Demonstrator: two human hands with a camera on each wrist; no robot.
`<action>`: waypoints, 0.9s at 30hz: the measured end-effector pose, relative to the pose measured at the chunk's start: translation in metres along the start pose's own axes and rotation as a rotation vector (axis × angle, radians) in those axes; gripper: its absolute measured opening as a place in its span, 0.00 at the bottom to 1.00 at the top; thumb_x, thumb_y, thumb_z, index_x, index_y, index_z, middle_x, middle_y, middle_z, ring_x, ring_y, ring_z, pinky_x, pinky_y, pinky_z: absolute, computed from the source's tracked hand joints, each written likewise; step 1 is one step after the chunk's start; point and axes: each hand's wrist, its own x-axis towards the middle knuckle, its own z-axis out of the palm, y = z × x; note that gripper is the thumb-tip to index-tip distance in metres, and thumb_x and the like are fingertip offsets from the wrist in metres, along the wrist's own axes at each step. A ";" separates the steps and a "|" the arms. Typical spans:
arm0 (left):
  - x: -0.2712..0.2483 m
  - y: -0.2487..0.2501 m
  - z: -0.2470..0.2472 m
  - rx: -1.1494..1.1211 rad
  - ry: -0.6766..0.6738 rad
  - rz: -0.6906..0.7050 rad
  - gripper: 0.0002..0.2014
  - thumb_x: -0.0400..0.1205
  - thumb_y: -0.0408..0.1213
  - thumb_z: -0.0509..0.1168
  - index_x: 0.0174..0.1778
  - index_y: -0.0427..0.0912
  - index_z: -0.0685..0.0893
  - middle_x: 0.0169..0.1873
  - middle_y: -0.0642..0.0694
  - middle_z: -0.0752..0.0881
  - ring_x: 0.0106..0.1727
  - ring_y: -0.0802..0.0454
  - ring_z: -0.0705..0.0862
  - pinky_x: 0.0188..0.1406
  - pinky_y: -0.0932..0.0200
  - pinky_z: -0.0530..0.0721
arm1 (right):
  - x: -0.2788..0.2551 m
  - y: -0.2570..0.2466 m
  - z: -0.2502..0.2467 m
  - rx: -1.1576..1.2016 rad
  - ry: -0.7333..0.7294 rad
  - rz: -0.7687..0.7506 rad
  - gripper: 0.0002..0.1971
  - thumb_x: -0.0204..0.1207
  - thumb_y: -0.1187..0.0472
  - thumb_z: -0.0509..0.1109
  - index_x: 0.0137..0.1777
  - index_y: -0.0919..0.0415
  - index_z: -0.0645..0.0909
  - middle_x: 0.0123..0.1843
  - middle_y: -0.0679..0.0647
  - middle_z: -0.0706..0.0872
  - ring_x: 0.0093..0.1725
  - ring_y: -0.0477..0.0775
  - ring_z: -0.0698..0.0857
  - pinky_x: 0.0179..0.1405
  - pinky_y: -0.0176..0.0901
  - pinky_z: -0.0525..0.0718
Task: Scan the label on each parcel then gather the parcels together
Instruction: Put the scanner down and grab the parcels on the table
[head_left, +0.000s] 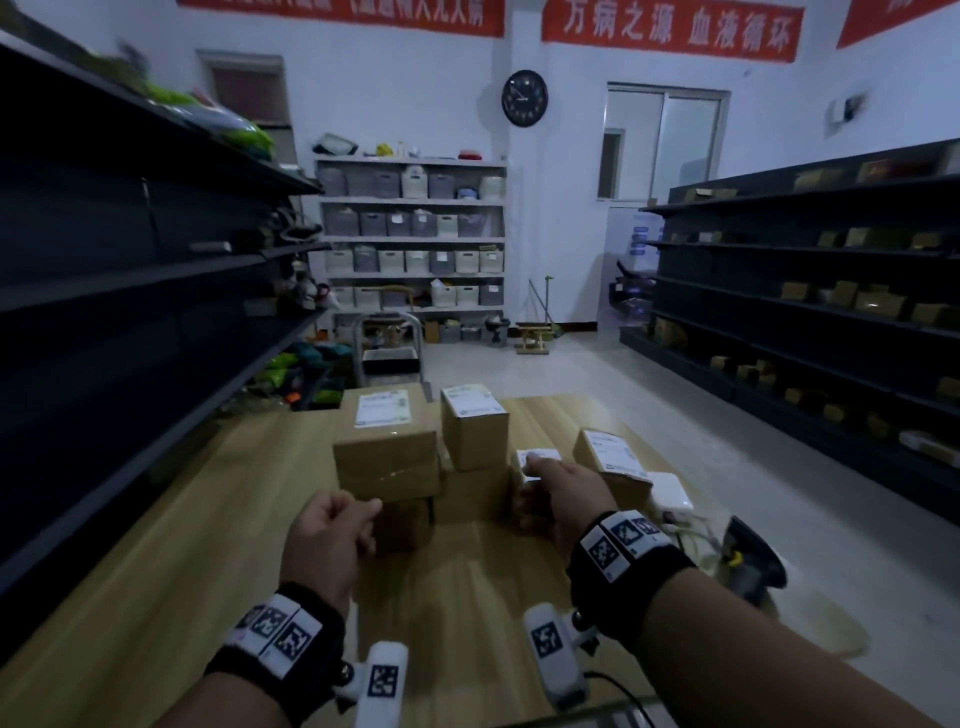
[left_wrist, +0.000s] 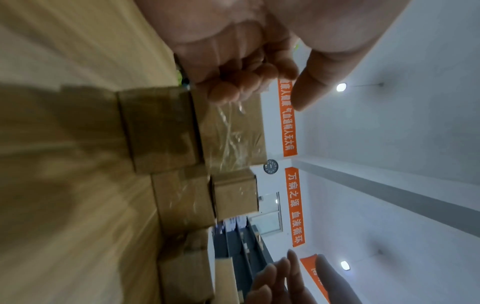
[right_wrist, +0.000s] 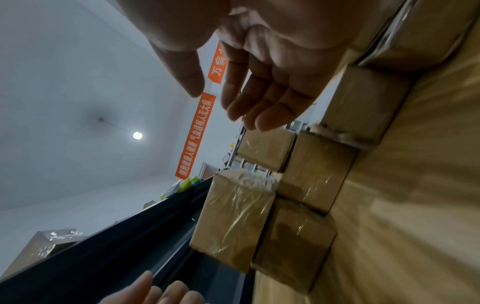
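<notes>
Left hand (head_left: 332, 535): nearest, at 7 o'clock on the table (head_left: 156, 571); fingers curled in, holding nothing, just before the low box (head_left: 402, 522).
Right hand (head_left: 558, 491): at 5 o'clock; fingers straight and apart, holding nothing, reaching over a small box (head_left: 537, 460), probably to push it toward the pile.
Parcels (head_left: 387, 447): stacked in the middle, labels up so they can be read; one box (head_left: 613, 460) at 2 o'clock is just beside.
Scanner (head_left: 753, 558): lies at 4 o'clock, so I judge the scanning is finished.
</notes>
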 end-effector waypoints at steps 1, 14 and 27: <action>0.002 0.009 -0.010 0.030 0.027 0.020 0.16 0.83 0.30 0.76 0.34 0.47 0.80 0.25 0.44 0.78 0.34 0.43 0.77 0.46 0.42 0.79 | 0.001 0.002 0.011 -0.001 -0.016 0.001 0.13 0.87 0.54 0.74 0.52 0.66 0.86 0.35 0.60 0.87 0.36 0.61 0.86 0.38 0.54 0.87; 0.033 0.045 -0.028 0.157 -0.020 -0.021 0.31 0.89 0.51 0.72 0.89 0.50 0.77 0.84 0.47 0.80 0.81 0.42 0.79 0.80 0.39 0.78 | 0.007 -0.006 0.085 -0.078 -0.133 0.025 0.26 0.89 0.36 0.62 0.71 0.55 0.83 0.69 0.58 0.89 0.67 0.63 0.87 0.67 0.59 0.84; 0.052 0.036 -0.013 -0.052 -0.125 -0.119 0.21 0.92 0.65 0.59 0.66 0.57 0.90 0.55 0.58 0.97 0.67 0.55 0.90 0.59 0.55 0.84 | 0.036 0.009 0.122 -0.139 -0.209 0.128 0.48 0.62 0.09 0.59 0.63 0.46 0.91 0.55 0.56 0.98 0.61 0.65 0.93 0.70 0.66 0.88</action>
